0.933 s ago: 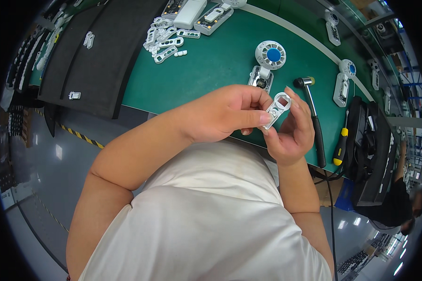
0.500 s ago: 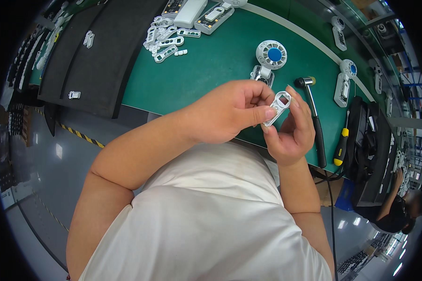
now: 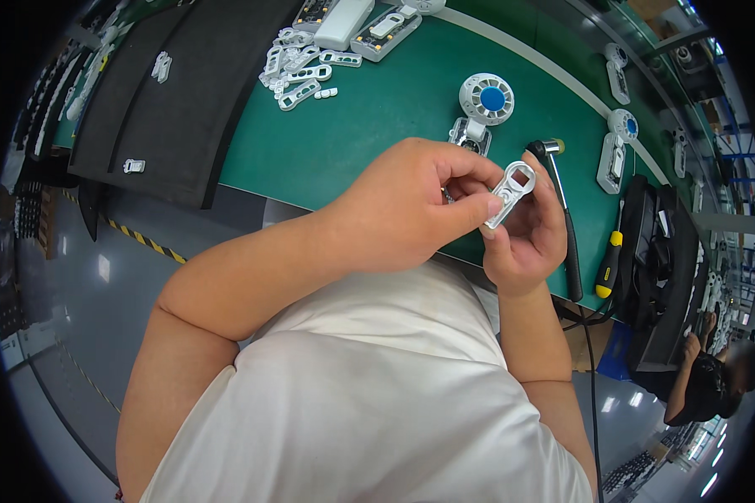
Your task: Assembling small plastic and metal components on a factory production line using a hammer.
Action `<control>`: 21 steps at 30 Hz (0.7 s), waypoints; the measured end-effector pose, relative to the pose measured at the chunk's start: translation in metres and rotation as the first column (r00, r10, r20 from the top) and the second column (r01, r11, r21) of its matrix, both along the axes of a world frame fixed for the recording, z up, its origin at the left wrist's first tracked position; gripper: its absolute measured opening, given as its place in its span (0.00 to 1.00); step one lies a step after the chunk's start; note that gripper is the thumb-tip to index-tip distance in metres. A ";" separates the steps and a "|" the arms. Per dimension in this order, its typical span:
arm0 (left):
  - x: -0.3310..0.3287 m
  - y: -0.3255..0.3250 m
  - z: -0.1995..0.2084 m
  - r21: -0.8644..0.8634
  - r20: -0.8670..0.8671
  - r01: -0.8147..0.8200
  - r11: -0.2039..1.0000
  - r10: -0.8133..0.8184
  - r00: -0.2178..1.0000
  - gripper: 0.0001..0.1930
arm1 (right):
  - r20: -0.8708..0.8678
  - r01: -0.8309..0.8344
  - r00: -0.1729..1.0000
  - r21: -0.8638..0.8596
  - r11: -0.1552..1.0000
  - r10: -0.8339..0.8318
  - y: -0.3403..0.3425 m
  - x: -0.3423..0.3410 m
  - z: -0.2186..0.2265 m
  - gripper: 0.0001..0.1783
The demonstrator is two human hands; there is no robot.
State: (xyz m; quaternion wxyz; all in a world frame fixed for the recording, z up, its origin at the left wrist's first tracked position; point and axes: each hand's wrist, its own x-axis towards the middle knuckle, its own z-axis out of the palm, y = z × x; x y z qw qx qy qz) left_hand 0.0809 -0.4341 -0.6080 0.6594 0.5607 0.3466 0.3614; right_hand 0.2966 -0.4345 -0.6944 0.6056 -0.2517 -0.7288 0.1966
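Between my two hands is a small white plastic cover (image 3: 521, 178) with a squarish hole near its rounded end. My left hand (image 3: 424, 205) pinches it, the thumb lying across its lower part. Fingers of my right hand (image 3: 530, 239) curl along its right side, and that thumb meets its bottom end. Just beyond the hands, a white handheld fan (image 3: 483, 102) with a blue centre lies on the green table, its open body partly hidden by my left hand. To the right of my right hand lies a mallet (image 3: 572, 251) with a black handle.
A heap of white plastic parts (image 3: 298, 71) lies at the far left of the green table (image 3: 344, 126), near several fan housings (image 3: 386, 33). A black conveyor belt (image 3: 151, 109) runs at left. A yellow-black screwdriver (image 3: 611, 264) is at right; a person (image 3: 696, 377) works beyond.
The white cover and both hands have shifted slightly to the right, and the cover has turned a little. The person at the far right has moved an arm.
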 end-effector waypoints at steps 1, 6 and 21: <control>0.000 0.000 0.001 0.000 0.000 -0.001 1.000 0.001 1.000 0.13 | 0.016 -0.001 1.000 0.019 1.000 0.001 0.000 0.000 0.000 0.39; 0.003 -0.001 0.004 0.122 -0.148 -0.038 0.992 0.056 0.987 0.13 | 0.064 0.023 0.998 0.054 0.998 -0.026 0.003 0.001 0.003 0.39; -0.008 0.012 -0.013 -0.213 0.220 0.198 0.957 -0.150 0.964 0.12 | 0.108 0.060 0.992 0.050 0.997 -0.065 0.000 0.000 0.006 0.39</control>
